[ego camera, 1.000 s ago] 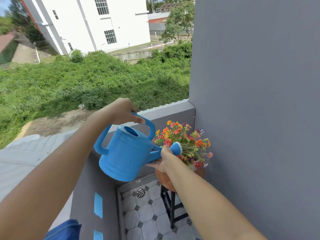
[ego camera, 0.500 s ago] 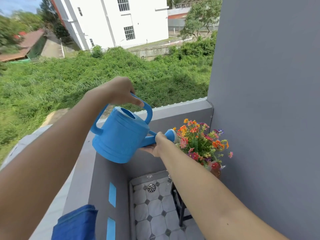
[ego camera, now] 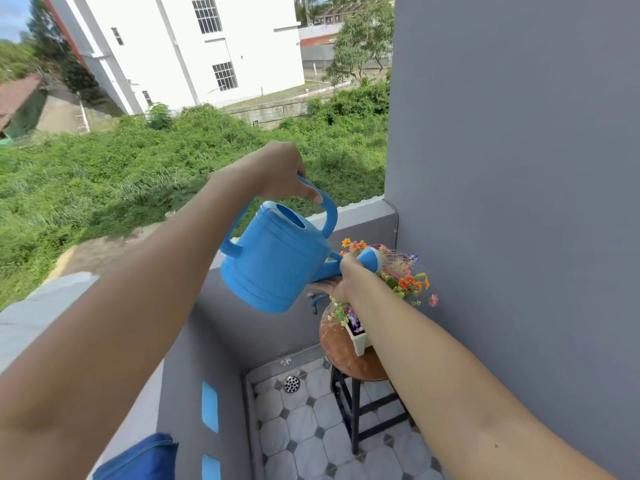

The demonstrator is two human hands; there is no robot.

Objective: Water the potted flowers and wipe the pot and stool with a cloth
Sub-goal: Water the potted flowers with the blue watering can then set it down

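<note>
My left hand [ego camera: 270, 171] grips the top handle of a blue watering can [ego camera: 273, 258], which is tilted spout-down to the right. My right hand [ego camera: 343, 278] holds the spout from below, just behind its rose head [ego camera: 372, 259]. Thin streams of water spray from the rose onto the orange, red and purple flowers [ego camera: 407, 278]. The flowers stand in a white pot [ego camera: 358, 342], partly hidden by my right forearm. The pot sits on a round brown stool [ego camera: 337, 344] with black legs, close to the grey wall.
A grey parapet ledge [ego camera: 360, 216] runs behind the stool, with a tap [ego camera: 313, 301] on its inner face. The tiled floor [ego camera: 301, 431] has a round drain [ego camera: 291, 383]. A folded blue cloth [ego camera: 138, 459] lies at the bottom left. The grey wall [ego camera: 519, 168] fills the right.
The watering can has tipped further and its rose moved right over the flowers; water now sprays out. The view has dropped, showing the stool top and white pot.
</note>
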